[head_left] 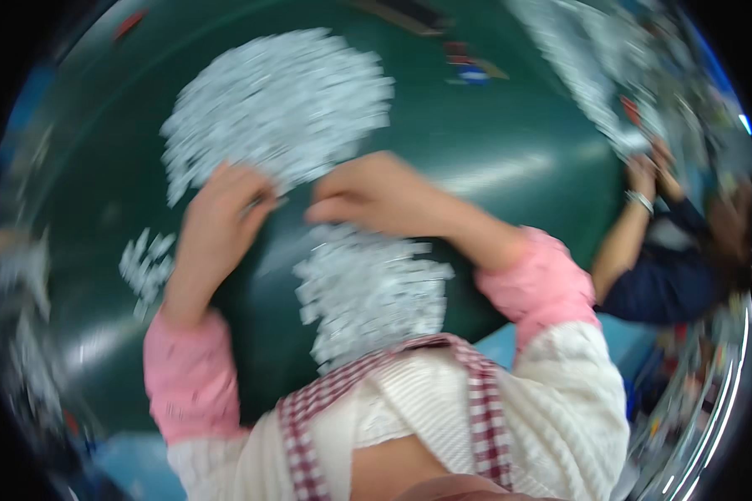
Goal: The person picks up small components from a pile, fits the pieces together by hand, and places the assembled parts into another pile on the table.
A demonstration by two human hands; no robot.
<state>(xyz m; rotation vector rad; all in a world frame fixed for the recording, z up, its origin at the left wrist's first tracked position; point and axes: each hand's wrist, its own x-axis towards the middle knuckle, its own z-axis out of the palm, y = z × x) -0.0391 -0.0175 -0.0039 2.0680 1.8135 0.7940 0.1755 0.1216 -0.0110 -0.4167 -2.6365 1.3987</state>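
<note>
Three heaps of small pale, flat pieces lie on a dark green worktop (493,159): a large round heap (280,104) far left, a smaller heap (368,288) near centre, a scatter (146,263) at left. Surface smooth, slightly glossy; picture blurred. Left hand (221,213) rests at the large heap's near edge, fingers curled down on a thin piece; grip unclear. Right hand (372,196) sits between the two heaps, fingers bent inward, contents hidden. Pink cuffs, cream knit sleeves, checked apron straps. Far right, another person's hand (643,171) reaches a further pile (585,75).
</note>
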